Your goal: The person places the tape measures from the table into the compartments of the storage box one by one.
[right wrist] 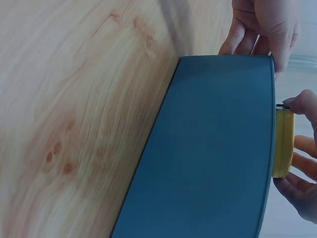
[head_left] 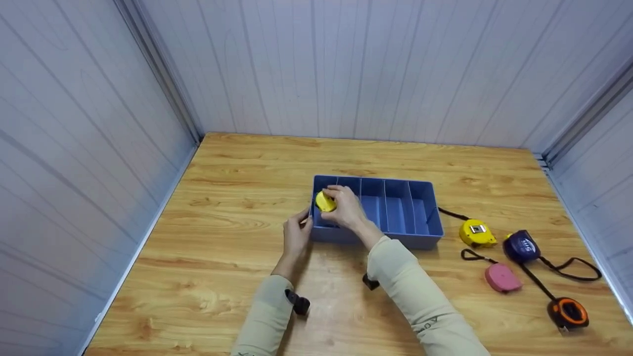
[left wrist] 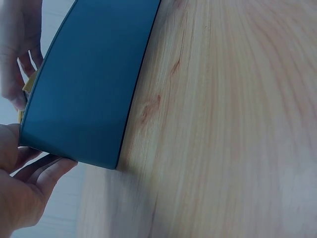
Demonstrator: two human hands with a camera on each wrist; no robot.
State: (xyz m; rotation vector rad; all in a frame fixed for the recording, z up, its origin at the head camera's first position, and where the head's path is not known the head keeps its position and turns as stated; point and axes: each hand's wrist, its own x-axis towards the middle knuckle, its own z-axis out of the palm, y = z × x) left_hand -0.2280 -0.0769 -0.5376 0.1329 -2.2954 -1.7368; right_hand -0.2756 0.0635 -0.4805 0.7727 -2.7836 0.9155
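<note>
A blue divided storage box (head_left: 376,239) stands on the wooden table, its row of compartments facing up. My right hand (head_left: 346,207) grips a yellow tape measure (head_left: 325,201) over the leftmost compartment. In the right wrist view, the yellow tape measure (right wrist: 283,144) sticks up above the box rim between thumb and fingers; its lower part is hidden behind the wall. My left hand (head_left: 296,233) holds the left end of the box, with the fingers (left wrist: 52,173) against the end wall and the thumb near the rim at the corner.
Right of the box lie another yellow tape measure (head_left: 477,233), a dark blue one (head_left: 522,246), a pink one (head_left: 502,278) and a black-and-orange one (head_left: 567,313), with straps trailing over the table (head_left: 222,217). White panel walls (head_left: 336,69) border the back and both sides.
</note>
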